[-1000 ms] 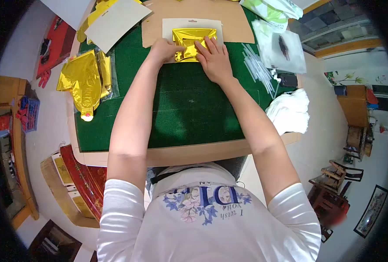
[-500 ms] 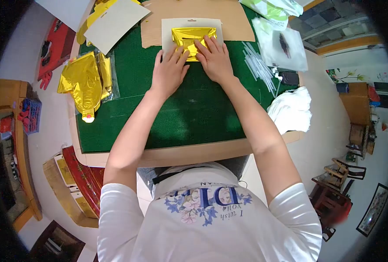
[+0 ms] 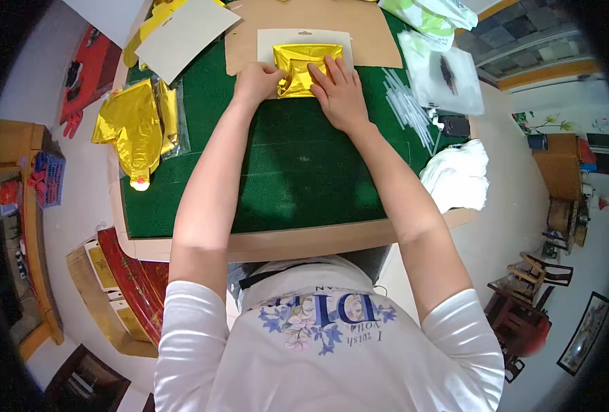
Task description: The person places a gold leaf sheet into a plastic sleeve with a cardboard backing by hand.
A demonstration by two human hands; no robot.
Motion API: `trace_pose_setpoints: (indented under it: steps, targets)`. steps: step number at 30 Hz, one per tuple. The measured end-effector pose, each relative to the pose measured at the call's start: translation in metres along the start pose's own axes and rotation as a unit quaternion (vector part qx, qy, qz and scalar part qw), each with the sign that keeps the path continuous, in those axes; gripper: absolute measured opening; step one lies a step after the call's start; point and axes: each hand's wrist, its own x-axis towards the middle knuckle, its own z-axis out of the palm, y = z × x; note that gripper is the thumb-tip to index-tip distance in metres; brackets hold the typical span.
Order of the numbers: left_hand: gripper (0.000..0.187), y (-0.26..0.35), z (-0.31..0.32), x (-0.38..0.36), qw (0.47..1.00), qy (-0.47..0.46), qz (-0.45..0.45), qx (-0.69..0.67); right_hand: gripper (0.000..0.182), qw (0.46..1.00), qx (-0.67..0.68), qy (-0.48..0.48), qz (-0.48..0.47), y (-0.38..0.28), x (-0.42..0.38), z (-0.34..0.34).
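A folded gold foil balloon [image 3: 294, 56] lies on a pale card [image 3: 266, 45] with a hang hole at its top edge. My left hand [image 3: 255, 84] is at the balloon's left edge, thumb and fingers pinched on the foil. Flat on the right side of the foil rests my right hand [image 3: 342, 99], fingers spread and pressing down. Further left on the green mat lies another gold foil balloon [image 3: 134, 123], loosely spread, its neck pointing towards me.
Brown cardboard [image 3: 380, 41] lies under the card. Another pale card [image 3: 184, 41] covers gold foil at the back left. On the right are white sticks [image 3: 407, 106], a clear plastic bag [image 3: 441, 75], a black case [image 3: 454, 126] and white cloth [image 3: 459, 175]. The green mat [image 3: 304, 185] spans the table.
My left hand has gone from lying flat on the foil to pinching its left edge, shifting slightly left. The right hand stays spread on the foil.
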Motion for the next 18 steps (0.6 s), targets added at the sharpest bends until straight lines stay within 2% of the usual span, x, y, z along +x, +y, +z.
trace_pose_setpoints:
  steps: [2,6,8,11,15,18]
  targets:
    - [0.031,0.0,-0.002,0.004,0.999,-0.034,0.0,0.025,0.045,1.0,-0.003,0.005,-0.002,0.001,0.0,0.002]
    - [0.031,-0.016,0.002,0.015,0.998,-0.007,-0.012,0.059,0.046,1.0,-0.01,-0.003,0.001,0.001,0.0,0.002]
    - [0.029,-0.013,-0.001,0.009,0.997,-0.047,-0.039,0.045,0.046,1.0,-0.011,-0.004,0.002,0.0,0.0,0.002]
    - [0.027,-0.019,0.006,0.01,0.996,-0.08,-0.031,0.027,0.047,1.0,-0.013,-0.008,0.003,0.0,0.0,0.002]
    - [0.026,-0.01,0.003,-0.006,0.999,-0.031,-0.027,0.031,0.047,1.0,-0.016,-0.021,0.008,-0.001,0.0,0.002]
    - [0.025,-0.019,0.008,-0.004,0.997,-0.027,-0.06,-0.037,0.048,0.999,-0.013,-0.028,0.01,0.0,0.0,0.001]
